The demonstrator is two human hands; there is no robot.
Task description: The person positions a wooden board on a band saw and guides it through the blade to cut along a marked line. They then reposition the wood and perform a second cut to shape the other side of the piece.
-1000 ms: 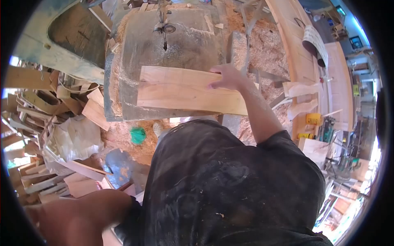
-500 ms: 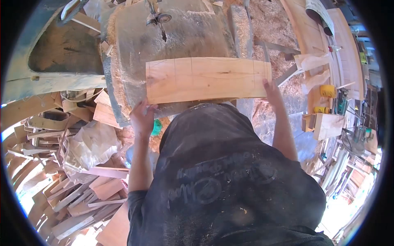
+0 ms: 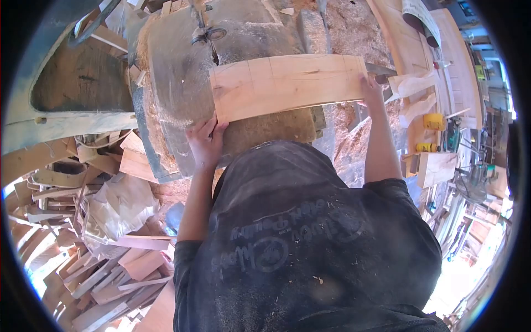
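A pale wooden board (image 3: pixel 290 86) with pencil lines across it lies over the machine table (image 3: pixel 177 72), its right end tilted up and away in this view. My left hand (image 3: pixel 207 139) grips the near left corner, thumb and fingers at the edge. Around the right end is my right hand (image 3: pixel 371 91), its fingers partly hidden by the board. The board's far left corner is right at the bandsaw blade and its guide wheels (image 3: pixel 209 36).
Sawdust (image 3: pixel 354 27) covers the area past the table. Offcuts (image 3: pixel 119 271) are heaped at the lower left beside a plastic sheet (image 3: pixel 121 205). On the right, yellow bottles (image 3: pixel 434 122) stand near long boards (image 3: pixel 462 72) and a fan (image 3: pixel 471 182).
Both hands have pushed the board forward and to the right, turning it slightly. Its far left corner has come up to the blade.
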